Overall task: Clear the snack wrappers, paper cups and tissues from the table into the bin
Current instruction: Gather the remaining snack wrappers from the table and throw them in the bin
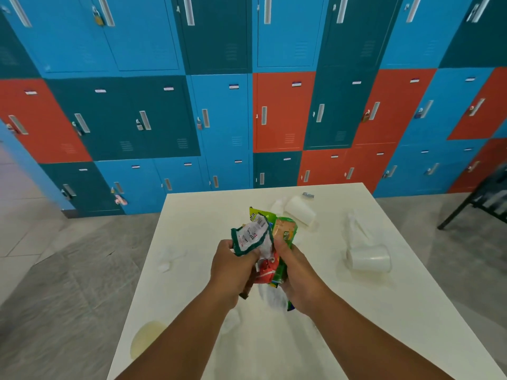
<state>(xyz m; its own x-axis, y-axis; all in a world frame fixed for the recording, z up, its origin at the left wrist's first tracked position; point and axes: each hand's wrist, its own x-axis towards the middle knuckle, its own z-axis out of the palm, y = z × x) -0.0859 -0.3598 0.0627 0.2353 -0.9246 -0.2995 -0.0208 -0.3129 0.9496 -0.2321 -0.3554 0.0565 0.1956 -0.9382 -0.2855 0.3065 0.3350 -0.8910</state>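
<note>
Both hands [233,270] [299,278] grip bunched snack wrappers [263,242] above the table [192,229]

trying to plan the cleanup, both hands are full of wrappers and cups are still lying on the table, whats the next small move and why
Probably shift the colourful crumpled snack wrappers into the left hand alone, freeing the right hand. Both hands grip the bunch now, while the tipped white paper cup lies untouched on the white table just right of that hand. No bin is in view.

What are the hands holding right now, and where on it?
Both hands grip a bunch of snack wrappers at its lower half: left hand and right hand on either side.
</note>
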